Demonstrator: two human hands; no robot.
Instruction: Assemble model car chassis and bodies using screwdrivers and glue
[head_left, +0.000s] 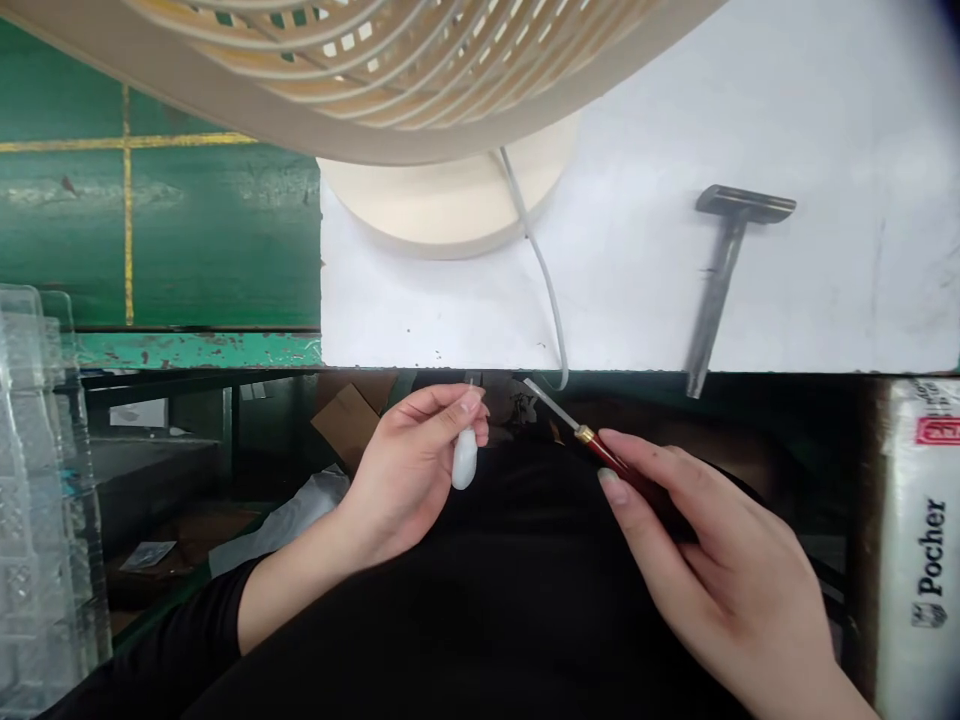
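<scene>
While my left hand pinches white piece, right hand grips red-handled blade: axis slants up-left, tip near piece, apart.

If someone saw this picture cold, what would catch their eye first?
First the big cream fan looming across the top, its base on the white table. Low in the middle, the left hand pinches a small white piece while the right hand holds a red-handled tool, its thin metal tip pointing toward it. A grey T-shaped metal tool lies on the table, upper right.
</scene>
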